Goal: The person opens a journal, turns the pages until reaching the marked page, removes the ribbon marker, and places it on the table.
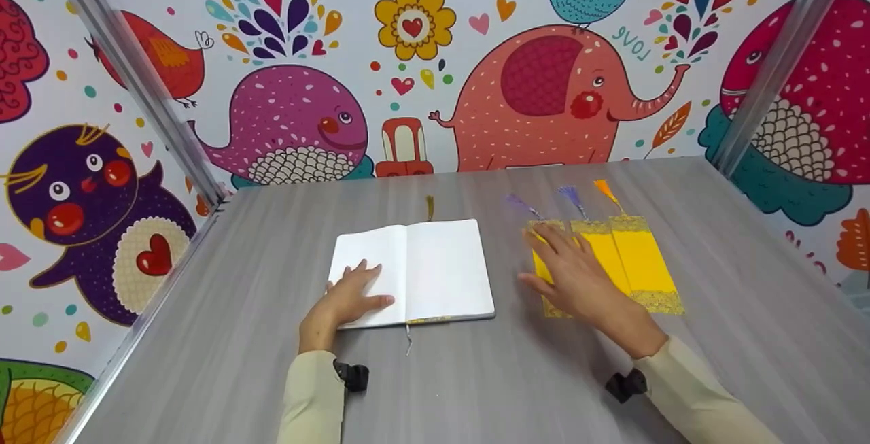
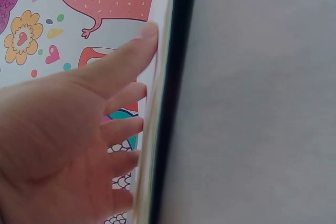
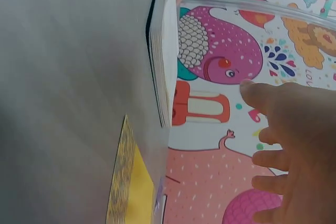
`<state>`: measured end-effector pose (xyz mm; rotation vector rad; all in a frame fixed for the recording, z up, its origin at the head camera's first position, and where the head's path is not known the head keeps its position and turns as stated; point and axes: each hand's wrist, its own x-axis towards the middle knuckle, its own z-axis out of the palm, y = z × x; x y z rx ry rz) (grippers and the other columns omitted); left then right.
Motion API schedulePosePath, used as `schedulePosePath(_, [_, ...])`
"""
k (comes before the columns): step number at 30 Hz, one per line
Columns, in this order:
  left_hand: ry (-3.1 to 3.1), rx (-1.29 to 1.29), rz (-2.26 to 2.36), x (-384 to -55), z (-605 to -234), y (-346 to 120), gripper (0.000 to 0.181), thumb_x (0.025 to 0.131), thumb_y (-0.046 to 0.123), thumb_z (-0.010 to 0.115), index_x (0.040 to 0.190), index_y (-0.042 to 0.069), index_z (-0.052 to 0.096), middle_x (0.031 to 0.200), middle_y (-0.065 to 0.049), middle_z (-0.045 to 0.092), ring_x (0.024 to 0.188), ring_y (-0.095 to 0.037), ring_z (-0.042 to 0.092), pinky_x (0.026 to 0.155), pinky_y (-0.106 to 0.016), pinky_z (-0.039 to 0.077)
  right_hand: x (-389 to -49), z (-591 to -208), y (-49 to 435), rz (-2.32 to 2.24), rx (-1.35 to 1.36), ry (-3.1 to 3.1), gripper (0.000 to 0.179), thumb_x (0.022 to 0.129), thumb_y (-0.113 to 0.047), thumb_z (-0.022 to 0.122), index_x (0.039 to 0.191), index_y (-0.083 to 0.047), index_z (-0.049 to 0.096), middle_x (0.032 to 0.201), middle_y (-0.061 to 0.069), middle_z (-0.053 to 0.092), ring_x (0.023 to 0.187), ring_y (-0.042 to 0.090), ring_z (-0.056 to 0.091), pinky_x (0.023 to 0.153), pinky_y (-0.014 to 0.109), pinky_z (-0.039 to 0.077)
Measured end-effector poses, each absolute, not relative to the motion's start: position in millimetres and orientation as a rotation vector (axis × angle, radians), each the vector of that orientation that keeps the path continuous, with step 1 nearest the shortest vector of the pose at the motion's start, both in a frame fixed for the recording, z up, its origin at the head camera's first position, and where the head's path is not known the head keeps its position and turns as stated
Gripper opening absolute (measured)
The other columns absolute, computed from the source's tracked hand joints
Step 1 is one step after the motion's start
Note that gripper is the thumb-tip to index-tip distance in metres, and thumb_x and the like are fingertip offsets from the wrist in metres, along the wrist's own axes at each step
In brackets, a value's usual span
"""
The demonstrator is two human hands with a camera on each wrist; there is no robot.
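An open notebook (image 1: 448,267) with blank white pages lies on the table. My left hand (image 1: 346,301) rests on its left page, fingers spread; in the left wrist view the fingertips meet the page. A gold tassel (image 1: 429,207) sticks out past the notebook's top edge, and a patterned gold strip shows along the bottom edge. To the right, several yellow bookmarks (image 1: 647,260) with glittery gold ends lie side by side. Over the leftmost one hovers my right hand (image 1: 578,284), fingers extended and holding nothing; the right wrist view shows it apart from the yellow bookmark (image 3: 137,187).
Purple tassels (image 1: 574,200) and an orange tassel (image 1: 607,191) extend from the bookmarks' far ends. A thin ribbon (image 1: 408,340) hangs from the notebook's near edge. The grey table (image 1: 224,335) meets a cartoon-printed wall (image 1: 421,56) with metal posts (image 1: 768,83) at the corners.
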<state>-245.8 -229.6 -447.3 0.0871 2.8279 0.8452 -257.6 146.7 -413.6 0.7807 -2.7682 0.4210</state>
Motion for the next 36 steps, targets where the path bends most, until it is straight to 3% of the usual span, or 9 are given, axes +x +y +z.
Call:
schedulePosePath(8, [2.832, 0.077, 0.855, -242.6, -447.9, -230.8, 0.073, 0.092, 0.034, 0.071, 0.151, 0.002, 0.041, 0.163, -0.028, 0.022, 0.151, -0.054, 0.012, 0.116, -0.077, 0.005, -256.8, -414.6, 110.1, 0.451, 0.9, -2.698, 0.079, 0.089, -0.045, 0.073, 0.154, -0.014, 0.04, 0.159, 0.013, 0.041, 0.148, 0.036, 0.038, 0.119, 0.065, 0.027])
schedulePosePath(17, [2.83, 0.08, 0.848, -242.2, -445.8, -229.7, 0.072, 0.094, 0.034, 0.069, 0.153, 0.004, 0.04, 0.164, -0.026, 0.022, 0.152, -0.052, 0.012, 0.118, -0.075, 0.006, -263.4, -416.5, 78.7, 0.653, 0.914, -2.878, 0.075, 0.091, -0.047, 0.07, 0.154, -0.018, 0.041, 0.162, 0.007, 0.037, 0.148, 0.034, 0.038, 0.121, 0.059, 0.028])
schedulePosePath(36, [2.824, 0.087, 0.852, -244.3, -446.9, -230.5, 0.071, 0.094, 0.032, 0.069, 0.152, 0.004, 0.041, 0.163, -0.028, 0.023, 0.152, -0.053, 0.012, 0.116, -0.077, 0.005, -273.0, -442.5, 67.3, 0.81, 1.15, -3.074, 0.081, 0.083, -0.038, 0.082, 0.151, -0.014, 0.046, 0.165, 0.005, 0.033, 0.155, 0.033, 0.023, 0.124, 0.056, 0.023])
